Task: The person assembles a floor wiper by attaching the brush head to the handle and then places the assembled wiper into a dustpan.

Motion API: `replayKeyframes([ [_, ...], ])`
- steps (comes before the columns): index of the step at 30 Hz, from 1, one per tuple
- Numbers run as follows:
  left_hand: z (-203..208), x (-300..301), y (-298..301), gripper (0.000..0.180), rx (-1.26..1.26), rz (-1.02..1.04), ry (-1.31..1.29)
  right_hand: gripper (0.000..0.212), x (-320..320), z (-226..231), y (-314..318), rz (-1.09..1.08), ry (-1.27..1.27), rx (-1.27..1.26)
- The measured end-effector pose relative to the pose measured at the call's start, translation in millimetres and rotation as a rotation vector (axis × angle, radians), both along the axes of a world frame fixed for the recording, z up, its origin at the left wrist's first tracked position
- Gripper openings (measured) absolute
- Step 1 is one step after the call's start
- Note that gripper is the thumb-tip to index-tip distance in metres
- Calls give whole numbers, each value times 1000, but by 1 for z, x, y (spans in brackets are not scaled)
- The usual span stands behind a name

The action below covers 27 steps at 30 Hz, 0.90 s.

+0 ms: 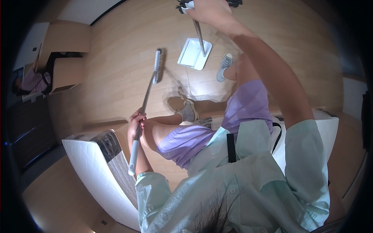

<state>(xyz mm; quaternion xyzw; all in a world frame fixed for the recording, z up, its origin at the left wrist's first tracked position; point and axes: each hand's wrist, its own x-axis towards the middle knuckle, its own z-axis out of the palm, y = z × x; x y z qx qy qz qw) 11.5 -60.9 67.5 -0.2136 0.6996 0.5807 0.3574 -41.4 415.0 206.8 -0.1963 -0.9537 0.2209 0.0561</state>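
My left hand (136,121) is closed round the thin metal handle of a broom (148,92), its pale grip running back along my forearm. The broom's narrow white head (157,64) with dark bristles is at the floor, left of the dustpan. At the top edge of the view, my right hand (211,11) is closed on the white upper end of the dustpan's upright handle (198,34). The white dustpan (190,58) lies on the floor in front of my feet. Black material shows on both sides of my right hand; I cannot make out what it is.
My grey sneakers (189,111) stand on the light wood floor (116,62). White quilted mattress sections (95,165), partly wrapped in plastic, flank me. At the far left another person in a lavender top (35,82) is beside wooden cabinets (68,37).
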Motion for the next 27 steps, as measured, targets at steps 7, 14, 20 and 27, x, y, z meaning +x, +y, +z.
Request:
replayKeyframes([
  [7, -97, -59, -35, 9, -34, 221, -12, 32, -3, 2, -3, -6, -18, -4],
  [14, -117, -45, 20, 5, -197, -73, -62, 32, 3, 3, 5, -19, 21, -28],
  [20, -72, -28, 74, 3, -21, -118, -96, 36, -5, -8, 18, 20, 82, 22],
  [27, -25, 0, 117, 45, 331, -204, -260, 37, -3, -5, 9, -47, 40, 9],
])
